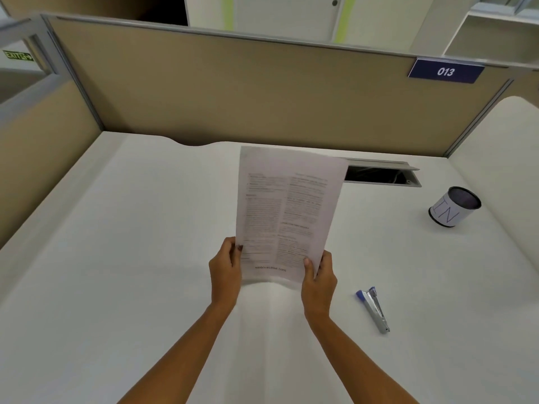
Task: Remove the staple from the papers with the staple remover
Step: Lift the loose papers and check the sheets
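Both hands hold the papers (287,214) up above the white desk (116,258), printed side toward the person. The left hand (225,272) pinches the lower left edge, thumb on the front. The right hand (319,282) grips the lower right corner the same way. The staple itself is too small to make out. The blue and silver staple remover (374,309) lies on the desk to the right, apart from the hands. A cup (453,207) stands farther right.
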Available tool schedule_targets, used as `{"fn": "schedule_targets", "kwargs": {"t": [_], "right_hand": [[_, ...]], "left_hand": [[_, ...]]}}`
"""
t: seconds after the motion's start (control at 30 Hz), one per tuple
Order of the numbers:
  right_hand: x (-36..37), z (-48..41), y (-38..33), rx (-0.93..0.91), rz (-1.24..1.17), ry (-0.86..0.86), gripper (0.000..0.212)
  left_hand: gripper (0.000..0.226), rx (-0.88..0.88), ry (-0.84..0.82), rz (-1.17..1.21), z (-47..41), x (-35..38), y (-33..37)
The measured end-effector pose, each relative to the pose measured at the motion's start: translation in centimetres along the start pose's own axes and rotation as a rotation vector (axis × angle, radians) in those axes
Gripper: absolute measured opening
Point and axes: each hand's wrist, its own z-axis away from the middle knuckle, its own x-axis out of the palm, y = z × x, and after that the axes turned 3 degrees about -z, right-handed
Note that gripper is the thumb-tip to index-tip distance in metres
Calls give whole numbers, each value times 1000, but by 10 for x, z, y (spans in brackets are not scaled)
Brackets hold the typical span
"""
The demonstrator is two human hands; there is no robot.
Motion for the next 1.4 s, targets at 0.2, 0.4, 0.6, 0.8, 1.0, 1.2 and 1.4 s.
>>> {"fn": "schedule_targets", "kwargs": {"t": [0.2,0.4,0.6,0.8,1.0,1.2,1.4], "right_hand": [[27,-49,-18,-33,0,-31,14],[64,-102,-28,-24,1,-32,13],[101,-147,-23,32,33,-50,16],[135,-186,-7,110,41,-87,24],[154,-212,8,178,35,-88,36],[160,-223,17,198,73,-162,46],[163,-223,17,81,252,-209,51]], "left_hand": [[14,19,66,-32,-57,1,6],[15,29,70,-51,-121,9,8],[16,-26,77,-117,-173,23,-2],[16,-106,68,-160,-218,43,-25],[21,-145,88,-193,-246,58,-42],[22,-105,135,-242,-254,70,-53],[31,-88,163,-287,-248,76,-56]]}}
